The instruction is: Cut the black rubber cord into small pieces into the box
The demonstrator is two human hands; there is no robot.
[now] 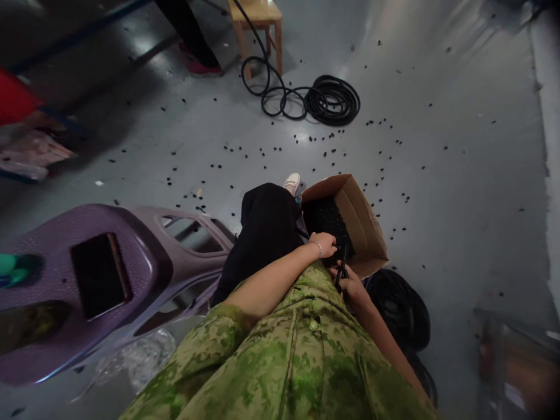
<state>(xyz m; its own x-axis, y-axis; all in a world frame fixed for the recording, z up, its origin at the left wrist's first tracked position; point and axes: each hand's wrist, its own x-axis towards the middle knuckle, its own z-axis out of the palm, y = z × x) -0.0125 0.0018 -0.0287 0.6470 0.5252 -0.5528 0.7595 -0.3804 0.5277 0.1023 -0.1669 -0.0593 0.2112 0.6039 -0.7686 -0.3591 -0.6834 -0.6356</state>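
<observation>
My left hand (pixel 324 244) is closed over the near left part of an open cardboard box (pixel 365 224), and a black cord runs to it from the left. Its fingers pinch something dark and too small to name. Just right of it, my right hand (pixel 347 284) wraps round black-handled scissors or cutters (pixel 343 269), which point up toward the box. Many small black pieces (pixel 324 219) lie inside the box.
A coil of black cord (pixel 335 100) lies ahead near a wooden stool (pixel 258 14). More black coils (pixel 400 309) sit right of the box. A purple plastic stool (pixel 144 245) holds a phone (pixel 100 274). A person's leg (pixel 188 35) shows at upper left.
</observation>
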